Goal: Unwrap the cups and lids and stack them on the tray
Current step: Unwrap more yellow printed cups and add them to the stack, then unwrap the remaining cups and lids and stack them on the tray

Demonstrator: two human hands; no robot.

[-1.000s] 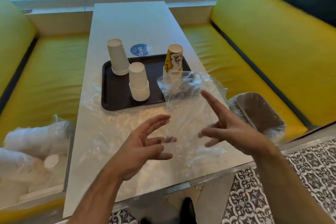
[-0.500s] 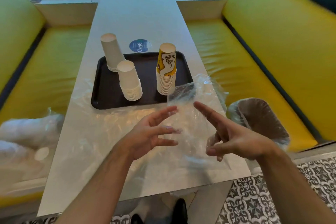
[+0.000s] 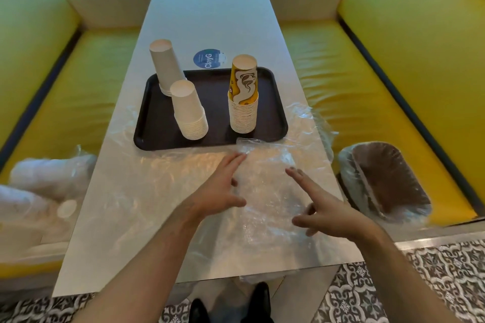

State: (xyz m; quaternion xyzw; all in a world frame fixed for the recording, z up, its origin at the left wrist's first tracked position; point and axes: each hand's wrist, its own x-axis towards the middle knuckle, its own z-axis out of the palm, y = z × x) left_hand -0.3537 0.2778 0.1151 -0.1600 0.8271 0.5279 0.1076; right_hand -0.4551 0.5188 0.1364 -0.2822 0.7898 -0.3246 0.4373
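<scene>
Three upside-down cup stacks stand on the dark tray [image 3: 273,118], just beyond the fingertips: yellow printed stack [image 3: 243,102] ahead of the right hand, short white stack [image 3: 189,113] ahead of the left hand, tall white stack [image 3: 165,67] behind that, far-left corner. A second ago loose plastic was draped up against the yellow stack; now it stands bare and the empty plastic wrap [image 3: 265,191] lies flat on the counter [image 3: 210,13], under and between both hands.

Left hand [image 3: 219,190]: fingers straight, spread, fingertips reaching forward onto the wrap, holding nothing. Right hand [image 3: 329,214]: forefinger stretched out toward the tray, thumb out, other fingers loosely curled, pinching nothing that shows. Both hands have come down and forward from a raised, open pose.

Means: yellow cups look fully unwrapped and stacked; hands probably flattening or pushing the spent wrap aside.

Not done yet: wrapped bundle of brown lids [image 3: 385,181] on the yellow bench seat, right of the right hand, and wrapped white bundles [image 3: 39,191] on the seat left of the left hand, blurred, contents hard to tell. Round blue sticker [image 3: 208,58] on the counter past the tray.
</scene>
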